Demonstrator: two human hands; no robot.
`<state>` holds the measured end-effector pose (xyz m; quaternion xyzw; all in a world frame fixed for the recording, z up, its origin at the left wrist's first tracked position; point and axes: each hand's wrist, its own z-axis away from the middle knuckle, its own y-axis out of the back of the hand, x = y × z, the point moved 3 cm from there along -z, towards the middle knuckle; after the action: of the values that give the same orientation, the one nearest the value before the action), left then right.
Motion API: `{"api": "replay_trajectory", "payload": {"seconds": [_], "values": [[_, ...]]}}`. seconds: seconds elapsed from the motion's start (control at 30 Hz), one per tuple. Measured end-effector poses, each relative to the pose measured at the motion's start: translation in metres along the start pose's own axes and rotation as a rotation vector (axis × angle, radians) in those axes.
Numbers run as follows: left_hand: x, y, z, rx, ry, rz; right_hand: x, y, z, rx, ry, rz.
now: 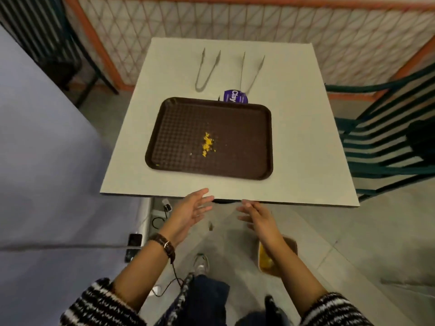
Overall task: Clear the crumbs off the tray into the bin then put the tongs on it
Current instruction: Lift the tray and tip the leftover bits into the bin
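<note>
Flanking one tray (179,128): two tongs (206,71)

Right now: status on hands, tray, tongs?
Left hand and right hand open, empty, short of table. Crumbs on tray. Two tongs beyond it, untouched.

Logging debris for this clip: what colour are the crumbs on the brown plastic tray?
Bright yellow-orange crumbs, clustered near the middle of the tray; head view.
</note>
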<state>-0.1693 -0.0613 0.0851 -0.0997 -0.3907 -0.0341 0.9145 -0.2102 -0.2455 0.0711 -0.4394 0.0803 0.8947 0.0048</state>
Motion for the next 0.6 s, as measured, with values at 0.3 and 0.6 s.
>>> {"api": "replay_trajectory", "payload": {"seconds": [0.3, 0.6], "values": [[0.060, 0.111, -0.071, 0.469, -0.128, -0.292, -0.032, -0.059, -0.068, 0.088, -0.232, -0.208], [0.059, 0.179, -0.138, 0.660, -0.041, -0.356, -0.041, -0.046, -0.107, 0.166, -0.376, -0.262]]}}
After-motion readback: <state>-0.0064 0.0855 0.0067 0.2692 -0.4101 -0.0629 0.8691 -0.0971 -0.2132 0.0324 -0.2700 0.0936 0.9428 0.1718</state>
